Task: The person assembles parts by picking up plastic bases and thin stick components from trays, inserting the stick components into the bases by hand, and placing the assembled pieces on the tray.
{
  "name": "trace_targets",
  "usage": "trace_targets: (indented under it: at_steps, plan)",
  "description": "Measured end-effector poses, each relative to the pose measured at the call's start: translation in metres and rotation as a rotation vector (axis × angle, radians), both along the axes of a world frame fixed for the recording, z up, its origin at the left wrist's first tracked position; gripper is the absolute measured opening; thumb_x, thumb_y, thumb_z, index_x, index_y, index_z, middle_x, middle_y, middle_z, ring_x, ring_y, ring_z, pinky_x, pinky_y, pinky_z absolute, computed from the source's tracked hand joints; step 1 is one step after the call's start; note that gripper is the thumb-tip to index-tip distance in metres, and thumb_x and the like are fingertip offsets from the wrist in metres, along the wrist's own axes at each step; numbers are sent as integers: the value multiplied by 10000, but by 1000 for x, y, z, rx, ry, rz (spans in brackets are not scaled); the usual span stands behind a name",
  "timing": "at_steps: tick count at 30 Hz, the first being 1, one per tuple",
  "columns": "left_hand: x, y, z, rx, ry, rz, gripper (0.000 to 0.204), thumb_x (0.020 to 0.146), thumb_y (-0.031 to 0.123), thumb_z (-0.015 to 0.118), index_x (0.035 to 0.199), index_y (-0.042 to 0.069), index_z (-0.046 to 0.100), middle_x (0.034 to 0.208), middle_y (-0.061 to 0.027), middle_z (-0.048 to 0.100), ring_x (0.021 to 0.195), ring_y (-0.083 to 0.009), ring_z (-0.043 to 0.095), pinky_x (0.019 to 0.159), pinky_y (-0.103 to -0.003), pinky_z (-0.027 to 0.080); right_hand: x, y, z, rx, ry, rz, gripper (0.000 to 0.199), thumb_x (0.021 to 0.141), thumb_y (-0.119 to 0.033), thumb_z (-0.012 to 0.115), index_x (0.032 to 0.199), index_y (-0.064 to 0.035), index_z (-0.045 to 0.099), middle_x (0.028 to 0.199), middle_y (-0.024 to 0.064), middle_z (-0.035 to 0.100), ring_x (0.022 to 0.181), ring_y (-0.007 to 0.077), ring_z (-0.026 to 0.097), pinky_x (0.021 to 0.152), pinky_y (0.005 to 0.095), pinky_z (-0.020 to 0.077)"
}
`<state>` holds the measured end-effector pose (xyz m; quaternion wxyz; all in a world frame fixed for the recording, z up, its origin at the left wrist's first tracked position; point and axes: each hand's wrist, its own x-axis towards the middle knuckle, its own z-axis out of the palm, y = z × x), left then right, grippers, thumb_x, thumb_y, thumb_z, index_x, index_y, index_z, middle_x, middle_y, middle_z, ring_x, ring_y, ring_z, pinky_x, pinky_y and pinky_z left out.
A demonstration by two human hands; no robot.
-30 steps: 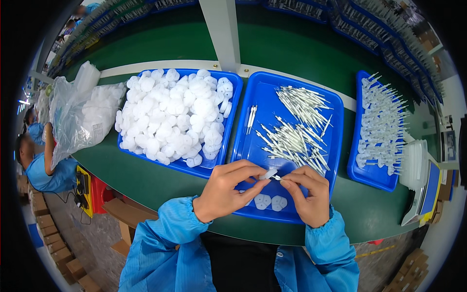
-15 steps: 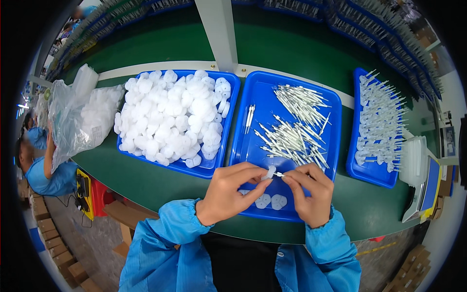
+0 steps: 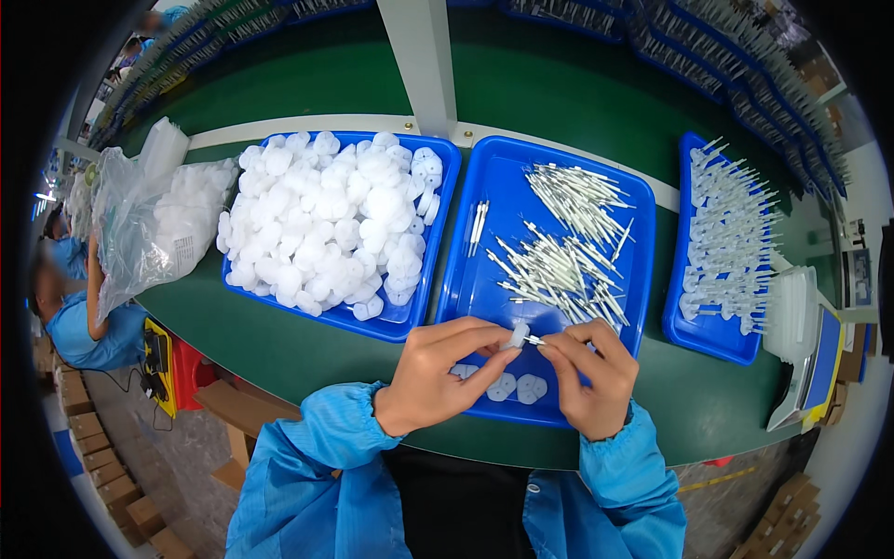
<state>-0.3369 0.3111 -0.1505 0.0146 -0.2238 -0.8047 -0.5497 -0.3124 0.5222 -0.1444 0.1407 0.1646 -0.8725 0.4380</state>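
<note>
Your left hand [image 3: 438,373] is pinching a white round cap [image 3: 515,335] while your right hand [image 3: 589,377] is gripping a thin white pin [image 3: 535,341] against it, above the middle blue tray [image 3: 484,279]

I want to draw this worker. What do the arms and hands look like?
Both arms wear bright blue coat sleeves with gathered, stretchy cuffs at the wrists. The left hand and right hand are bare: no gloves, rings or watch show.

Small white round cap [image 3: 515,335], thin white pin [image 3: 534,341] touching it, above blue tray [image 3: 484,279]
</note>
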Motion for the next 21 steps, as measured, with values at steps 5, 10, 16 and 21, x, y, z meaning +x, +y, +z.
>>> trace_targets:
  at_steps: [5,10,16,21]
  plan:
    - [-1,-2,-6,38,-48,8,186,838,-17,811,1013,-39,751,960,-151,761,779,-211,751,684,-292,592,4,-7,10,143,68,-56,242,753,55,818,981,6,755,863,108,636,716,264,603,605,359,494]
    - [-3,-2,-7,45,-110,-5,193,847,-12,805,1030,-43,751,972,-153,761,803,-207,748,707,-287,595,2,-6,3,-3,-61,-77,188,784,40,813,963,4,768,852,111,650,719,271,608,608,364,495]
    - [-7,-5,-8,145,-221,-46,193,860,-10,797,1046,-40,754,981,-158,761,819,-204,746,732,-291,603,-2,1,6,-174,-333,-65,120,850,15,780,970,9,786,863,129,679,760,260,677,681,328,531]
    - [-8,-5,-5,140,-218,-57,190,861,-8,797,1043,-38,754,993,-159,761,825,-206,746,734,-291,603,-4,4,1,-316,-458,-28,108,856,-4,783,963,7,791,846,129,679,764,259,683,685,323,533]
